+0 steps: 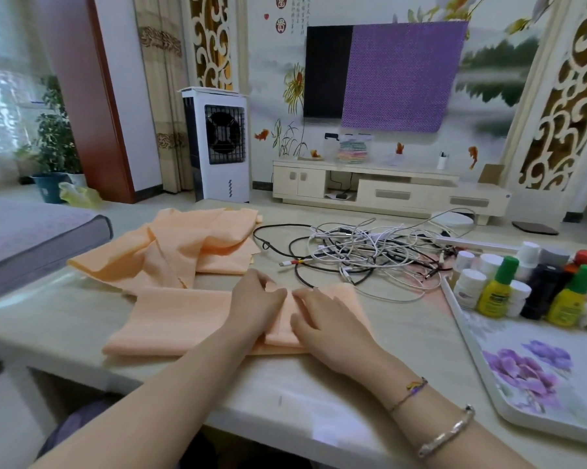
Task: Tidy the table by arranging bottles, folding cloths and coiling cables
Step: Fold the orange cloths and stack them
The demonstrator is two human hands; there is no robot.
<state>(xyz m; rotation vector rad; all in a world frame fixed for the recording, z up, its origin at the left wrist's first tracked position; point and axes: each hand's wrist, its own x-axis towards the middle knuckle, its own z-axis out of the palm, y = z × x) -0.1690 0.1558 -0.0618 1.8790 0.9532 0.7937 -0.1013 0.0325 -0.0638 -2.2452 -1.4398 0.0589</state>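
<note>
Item 1, pale glossy stone-look worktop (pixel 319 394): its near edge runs across the bottom of your view, its left edge falls away beside a grey cushioned seat (pixel 21 238). Bare surface lies in front of your wrists and to the left of the cloth you are working.

Item 2, white rectangular tray with purple flower print (pixel 528 363): sits at your right, its raised rim near your right forearm.

Item 3, loose heap of peach-orange cloths (pixel 197 245): crumpled, at the worktop's far left.

Item 4, peach-orange cloth being folded (pixel 180 319): flat, long strip at centre, its right part doubled into a narrower panel under your hands.

Item 5, tangle of white and black cables (pixel 359 252): uncoiled, beyond the folded cloth, spreading toward the tray.

Item 6, cluster of small bottles, white-capped, green-capped yellow, and dark (pixel 522 286): upright, packed on the tray's far end.

Item 7, your left hand (pixel 256 299): fingers curled, pinching a fold of the cloth.

Item 8, your right hand (pixel 325 316): fingers bent onto the cloth, fingertips gripping the same fold, almost touching the left.
</note>
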